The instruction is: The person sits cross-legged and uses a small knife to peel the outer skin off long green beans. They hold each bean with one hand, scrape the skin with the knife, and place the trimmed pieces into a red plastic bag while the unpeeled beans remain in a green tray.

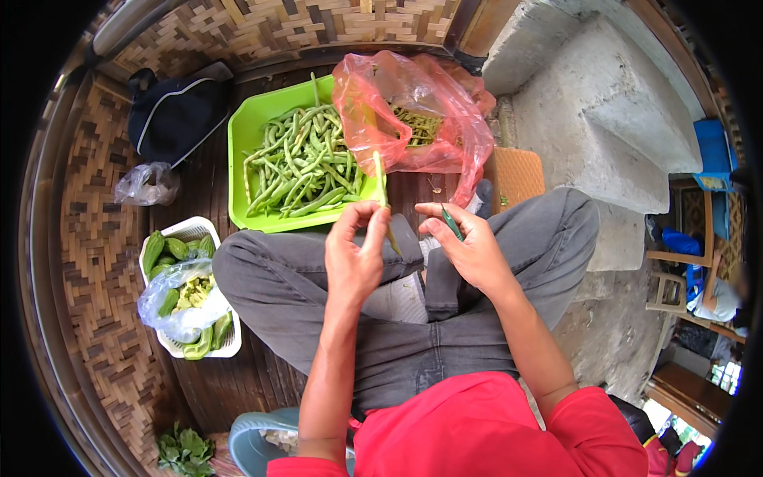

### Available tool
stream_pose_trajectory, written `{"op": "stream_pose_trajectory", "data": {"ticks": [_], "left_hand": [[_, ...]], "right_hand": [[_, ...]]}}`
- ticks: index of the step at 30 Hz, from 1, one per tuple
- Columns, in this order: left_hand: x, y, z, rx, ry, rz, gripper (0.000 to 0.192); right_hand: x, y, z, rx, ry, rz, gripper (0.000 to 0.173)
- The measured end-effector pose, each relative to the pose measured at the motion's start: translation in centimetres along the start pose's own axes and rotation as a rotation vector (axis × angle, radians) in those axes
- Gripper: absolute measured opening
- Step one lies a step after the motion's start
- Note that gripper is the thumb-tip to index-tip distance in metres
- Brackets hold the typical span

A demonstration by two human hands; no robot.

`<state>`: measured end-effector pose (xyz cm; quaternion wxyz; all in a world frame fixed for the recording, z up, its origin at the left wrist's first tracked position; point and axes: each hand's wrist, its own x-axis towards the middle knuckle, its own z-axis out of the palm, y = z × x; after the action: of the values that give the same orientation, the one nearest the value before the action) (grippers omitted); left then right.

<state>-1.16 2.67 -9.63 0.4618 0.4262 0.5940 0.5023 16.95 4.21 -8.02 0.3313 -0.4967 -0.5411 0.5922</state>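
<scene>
Between thumb and fingers, my left hand (357, 250) pinches a long green bean pod (380, 179) that stands nearly upright in view. My right hand (468, 244) holds a small knife with a green handle (453, 223), its thin blade pointing away from me, a short gap from the pod. Just beyond my hands sits a lime-green plastic basin (238, 179) heaped with green bean pods (304, 164). A translucent red plastic bag (381, 125) overlaps the basin's right side. Through its opening show thin green-brown trimmings (420, 126).
On my left stands a white plastic basket (229, 352) with green gourds (176, 247) and a clear bag (161, 283) of cut pieces. A blue-grey bucket (244, 441) and leafy greens (185, 450) are near me. Concrete steps (620, 137) rise at right; a person (715, 292) sits beyond.
</scene>
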Motion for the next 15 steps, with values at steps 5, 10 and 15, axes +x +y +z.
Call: {"op": "stream_pose_trajectory", "data": {"ticks": [5,10,15], "left_hand": [[4.7,-1.3,-3.0,0.187,0.109,0.167,0.016],[11.3,-1.9,-7.0,0.479,0.230,0.083,0.023],[16.1,-2.6,-10.8,0.830,0.169,0.025,0.029]], "right_hand": [[0.7,1.0,-0.9,0.388,-0.181,0.266,0.044],[1.4,2.1,-2.0,0.555,-0.191,0.344,0.047],[1.6,2.9,-2.6,0.671,-0.225,0.388,0.049]]}}
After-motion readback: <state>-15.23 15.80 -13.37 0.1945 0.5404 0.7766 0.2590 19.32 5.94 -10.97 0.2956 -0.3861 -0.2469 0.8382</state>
